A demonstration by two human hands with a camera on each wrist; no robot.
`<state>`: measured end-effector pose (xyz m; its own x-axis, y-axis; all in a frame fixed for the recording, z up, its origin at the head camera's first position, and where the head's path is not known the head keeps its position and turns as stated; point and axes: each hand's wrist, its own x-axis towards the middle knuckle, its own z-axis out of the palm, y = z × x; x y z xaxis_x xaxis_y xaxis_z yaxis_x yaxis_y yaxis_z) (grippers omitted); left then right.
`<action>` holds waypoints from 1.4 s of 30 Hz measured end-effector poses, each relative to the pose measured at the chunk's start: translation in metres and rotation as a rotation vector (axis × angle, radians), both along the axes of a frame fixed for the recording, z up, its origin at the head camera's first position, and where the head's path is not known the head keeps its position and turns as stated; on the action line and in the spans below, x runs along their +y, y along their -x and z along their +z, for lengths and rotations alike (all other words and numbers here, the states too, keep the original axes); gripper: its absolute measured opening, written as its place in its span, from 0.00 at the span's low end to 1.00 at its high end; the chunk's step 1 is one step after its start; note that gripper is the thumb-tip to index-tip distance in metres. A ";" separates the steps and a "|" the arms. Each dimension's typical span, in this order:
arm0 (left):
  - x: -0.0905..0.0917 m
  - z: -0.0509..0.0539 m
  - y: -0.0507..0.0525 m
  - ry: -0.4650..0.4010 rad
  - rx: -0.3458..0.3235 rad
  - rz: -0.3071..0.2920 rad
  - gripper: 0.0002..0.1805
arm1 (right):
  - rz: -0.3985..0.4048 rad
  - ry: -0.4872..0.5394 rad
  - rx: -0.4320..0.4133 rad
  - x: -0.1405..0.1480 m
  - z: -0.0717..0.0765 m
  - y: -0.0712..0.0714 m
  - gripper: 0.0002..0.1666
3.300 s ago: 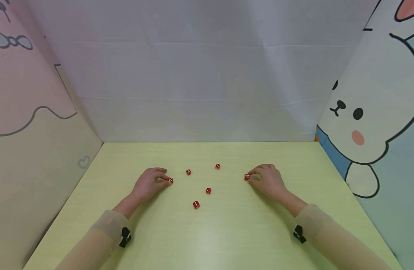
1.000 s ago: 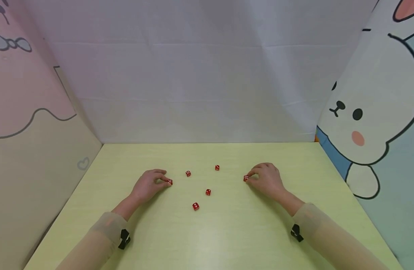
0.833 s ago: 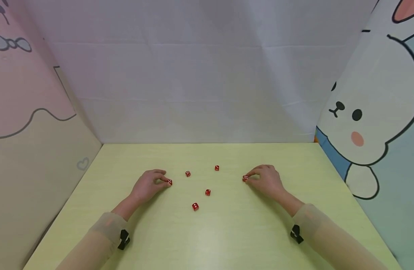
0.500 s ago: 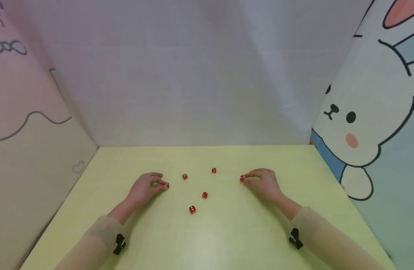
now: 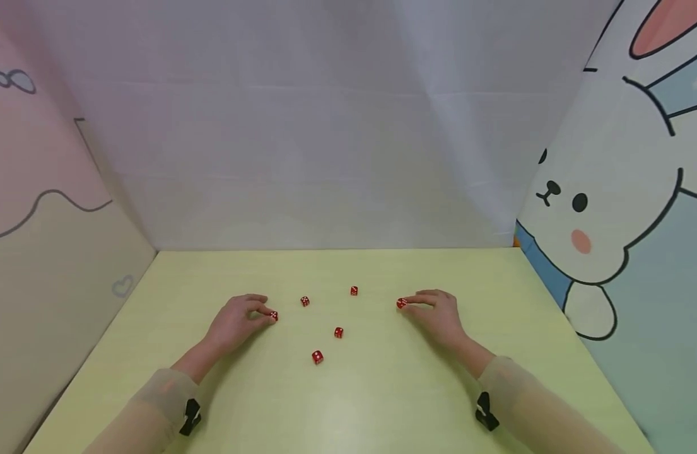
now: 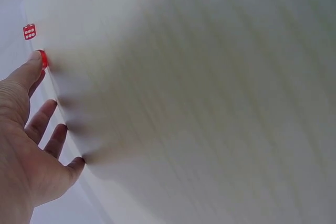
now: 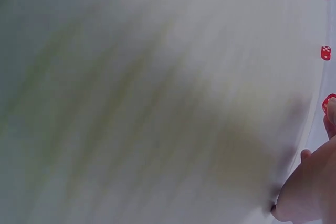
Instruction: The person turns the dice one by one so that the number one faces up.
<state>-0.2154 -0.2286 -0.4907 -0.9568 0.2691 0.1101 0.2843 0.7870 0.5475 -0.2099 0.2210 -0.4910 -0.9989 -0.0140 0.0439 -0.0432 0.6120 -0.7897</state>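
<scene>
In the head view my left hand (image 5: 234,321) pinches a red die (image 5: 274,316) between thumb and forefinger at the left of the group. Across from it, my right hand (image 5: 439,316) pinches another red die (image 5: 402,303), which looks tilted. Between the hands lie several more red dice with white pips: one (image 5: 305,301) near the left hand, one (image 5: 354,291) at the back, one (image 5: 339,332) in the middle and one (image 5: 317,357) nearest the person. The left wrist view has the thumb over the held die (image 6: 43,59). Only part of the right-held die (image 7: 328,103) shows in the right wrist view.
The dice lie on a pale yellow table (image 5: 348,410). A white back wall (image 5: 325,157) rises at its far edge. Walls with cartoon drawings stand to the left (image 5: 58,284) and right (image 5: 638,284).
The die in my right hand has turned and now looks tilted, with the hand moved slightly inward. My left hand keeps its pinch. The whole scene has shifted slightly left and down in the head view.
</scene>
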 end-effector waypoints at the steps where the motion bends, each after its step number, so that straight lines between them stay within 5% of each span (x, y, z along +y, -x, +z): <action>1: 0.000 0.000 0.001 0.000 0.003 -0.001 0.06 | -0.004 0.005 -0.002 0.000 -0.001 0.000 0.18; 42: -0.003 -0.003 0.002 0.008 -0.018 -0.006 0.05 | 0.045 -0.147 0.025 0.000 -0.012 -0.003 0.16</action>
